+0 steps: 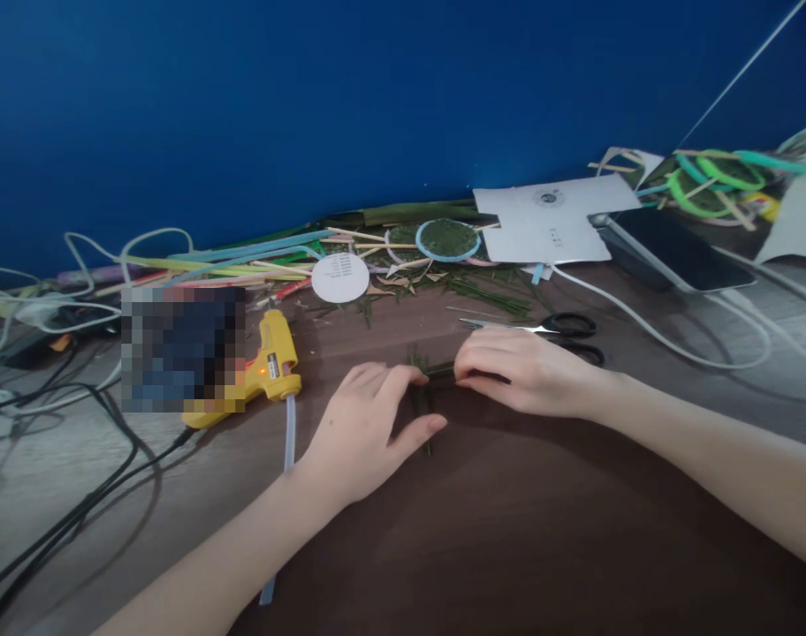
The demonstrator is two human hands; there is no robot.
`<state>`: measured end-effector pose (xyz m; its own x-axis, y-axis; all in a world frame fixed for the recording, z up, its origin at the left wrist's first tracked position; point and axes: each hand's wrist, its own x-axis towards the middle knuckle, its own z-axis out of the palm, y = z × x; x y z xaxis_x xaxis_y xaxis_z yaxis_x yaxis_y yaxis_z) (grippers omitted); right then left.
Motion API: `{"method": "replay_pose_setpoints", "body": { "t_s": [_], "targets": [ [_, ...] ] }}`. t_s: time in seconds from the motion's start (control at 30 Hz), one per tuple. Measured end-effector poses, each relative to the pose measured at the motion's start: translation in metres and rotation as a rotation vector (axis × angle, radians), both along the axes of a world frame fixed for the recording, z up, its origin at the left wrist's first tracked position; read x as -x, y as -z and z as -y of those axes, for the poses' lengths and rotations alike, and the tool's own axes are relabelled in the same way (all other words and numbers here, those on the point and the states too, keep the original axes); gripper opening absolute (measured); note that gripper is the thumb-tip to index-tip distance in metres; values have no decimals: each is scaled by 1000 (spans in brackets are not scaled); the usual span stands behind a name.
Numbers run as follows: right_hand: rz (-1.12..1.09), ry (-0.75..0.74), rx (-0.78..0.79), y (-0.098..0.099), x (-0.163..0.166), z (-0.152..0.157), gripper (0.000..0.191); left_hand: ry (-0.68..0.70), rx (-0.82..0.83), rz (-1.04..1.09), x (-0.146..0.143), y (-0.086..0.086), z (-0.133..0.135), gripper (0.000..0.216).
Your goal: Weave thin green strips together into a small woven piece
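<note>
At the middle of the brown tabletop [562, 530], pinning down crossed green leaf strips [422, 405]

Nearest, can make out a translucent glue stick [267, 590] on both sides of the left forearm [237, 539], long enough to trail well out of its tool. Resting the left hand [363, 424] at the strips, index fingertip on the crossing, thumb spread apart in a wide grip; pressing rather than clasping, probably to stop such light pieces from sliding. Pinching narrowly with the right hand [528, 367], apparently on the end of a sideways strip, perhaps to steer it straight; cannot tell how firmly, with the contact hidden.

Left of these, can see a yellow hot-glue gun [277, 353] lying on its side, lit by a small orange light, nozzle aimed away from the fingers, likely for safety. Just beyond the right hand, can find black-handled scissors [549, 327], handles rightward, seemingly for easy reach.

Farther back, can spot a round printed card [340, 277], a blue-rimmed leaf disc [448, 238], a notched white card [552, 221] and a smartphone [681, 249], tilted perhaps for viewing, all before a blue wall [376, 106]
</note>
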<state>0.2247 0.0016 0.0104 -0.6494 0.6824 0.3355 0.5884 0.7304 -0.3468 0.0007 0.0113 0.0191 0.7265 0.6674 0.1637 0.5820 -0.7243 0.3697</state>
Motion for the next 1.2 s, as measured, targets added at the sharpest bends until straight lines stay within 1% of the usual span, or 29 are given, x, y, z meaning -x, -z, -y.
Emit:
{"method": "replay_pose_setpoints", "body": {
  "t_s": [0.1,0.23,0.37,0.47,0.6,0.73,0.87,0.97,1.13,1.17,1.2],
  "targets": [
    [-18,5,-7,2,0,-2,12,-8,22,15,1,-1,1,44],
    [-22,-14,-73,3,0,-3,18,24,43,47,3,-1,-1,48],
    [-11,-23,-84,3,1,-3,22,84,34,56,4,-1,-4,37],
    [-2,-24,-79,3,1,-2,21,87,7,58,4,0,-6,27],
    [0,-25,-81,3,1,-2,20,91,-41,99,2,2,-6,18],
    [4,-29,-77,2,1,-3,19,98,-78,140,2,4,-7,25],
    [9,-30,-77,1,0,-2,19,103,-85,129,3,6,-9,30],
    [-5,-29,-67,2,0,-2,18,109,-80,125,3,6,-9,27],
    [-98,-25,-21,3,2,-2,15,110,-88,125,2,9,-8,12],
    [-108,-23,-13,3,2,-2,14,111,-89,122,2,9,-7,13],
    [-114,-20,-5,3,2,-2,13,113,-91,117,2,9,-6,19]
  ]
}}
